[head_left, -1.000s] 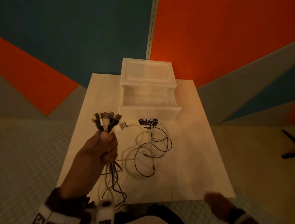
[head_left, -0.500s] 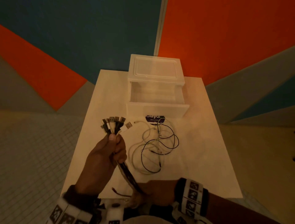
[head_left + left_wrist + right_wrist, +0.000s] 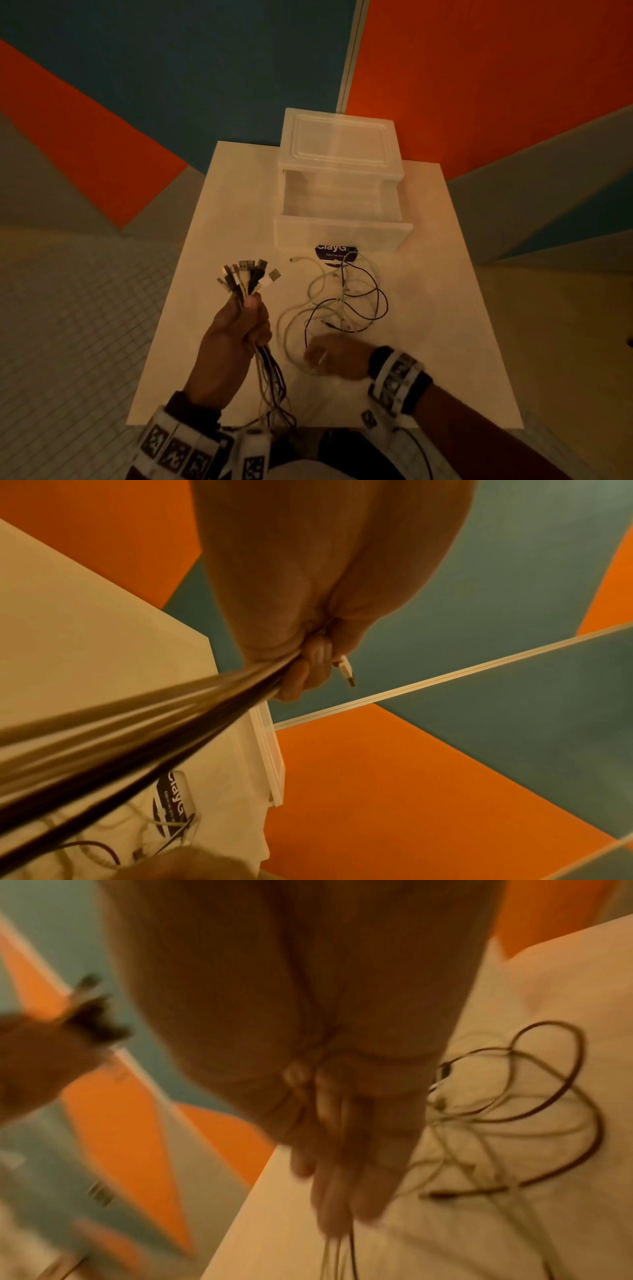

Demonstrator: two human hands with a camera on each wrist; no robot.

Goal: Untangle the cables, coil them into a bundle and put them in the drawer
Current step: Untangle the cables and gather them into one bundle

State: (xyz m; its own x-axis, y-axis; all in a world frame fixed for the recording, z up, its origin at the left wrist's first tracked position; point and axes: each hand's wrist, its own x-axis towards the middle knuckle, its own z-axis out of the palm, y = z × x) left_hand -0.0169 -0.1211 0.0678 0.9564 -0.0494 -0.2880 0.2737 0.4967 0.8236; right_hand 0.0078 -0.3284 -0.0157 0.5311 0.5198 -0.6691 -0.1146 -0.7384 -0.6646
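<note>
left hand (image 3: 236,346) kept fist grip on gathered cables (image 3: 247,278) | right hand (image 3: 337,356) moved onto counter (image 3: 462,342) tangle (image 3: 342,301), grip unclear | untangling unfinished, drawer (image 3: 342,233) open

- A white table (image 3: 222,212) is standing on the floor, its far edge at 12 o'clock meeting the wall.
- A dark sticker (image 3: 334,251) with white lettering is lying on the table, just past its centre toward 12 o'clock.
- A wall (image 3: 171,68) is rising at 12 o'clock, showing blue, orange and grey panels.
- A pale strip (image 3: 349,54) is running up the wall between blue and orange.
- A tiled floor (image 3: 68,342) is spreading out at 9 o'clock.
</note>
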